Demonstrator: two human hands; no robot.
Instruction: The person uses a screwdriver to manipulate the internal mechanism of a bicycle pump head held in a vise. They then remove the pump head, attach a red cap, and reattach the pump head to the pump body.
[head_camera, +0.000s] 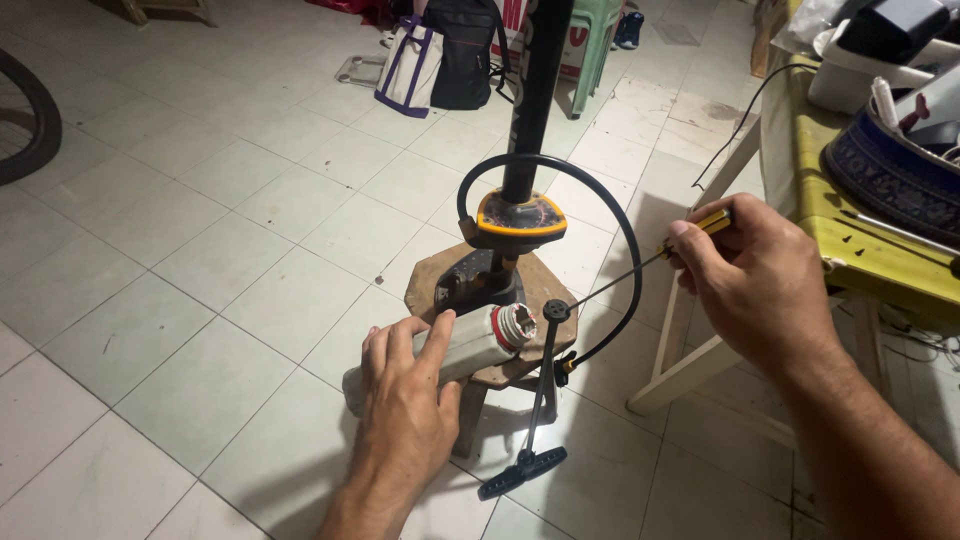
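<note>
Hands (405, 400) over a wooden stool (432, 275) — pale tiled floor (200, 260) around.

— Left hand (405, 400)?
— Stretched forward, palm down, fingers curled in a loose wrap, thumb raised alongside.
— Right hand (755, 270)?
— Higher, off to the right, fingers pinched tight, forearm angling back.

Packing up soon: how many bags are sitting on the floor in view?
2. A white tote bag with purple straps stands on the tiled floor at the top centre, and a black backpack leans right beside it. More may be hidden beyond the frame's top edge.
</note>
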